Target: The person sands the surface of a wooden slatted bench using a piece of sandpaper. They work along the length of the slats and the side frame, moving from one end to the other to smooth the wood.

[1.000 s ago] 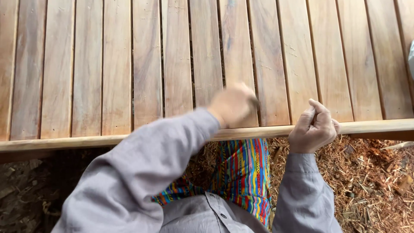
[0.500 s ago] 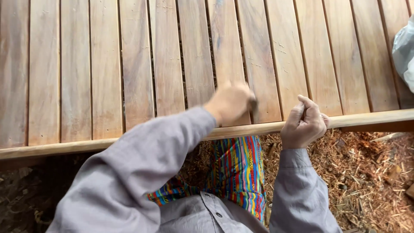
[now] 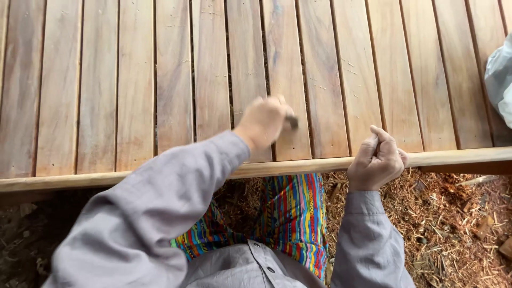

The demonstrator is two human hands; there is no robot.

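Observation:
A slatted wooden tabletop of pale brown boards fills the upper view, closed off by a front rail. My left hand lies on a middle slat a little above the rail. It is closed around a small dark piece that it presses on the wood. My right hand is curled into a fist with the thumb up and rests against the front rail, to the right of the left hand. I cannot see anything in it. Both arms wear grey sleeves.
A pale plastic bag lies on the boards at the right edge. Below the rail the ground is covered with wood shavings and chips. My striped, many-coloured cloth hangs between my arms.
My left hand has moved up the slat, away from the front rail, with the dark piece. My right hand has stayed at the rail.

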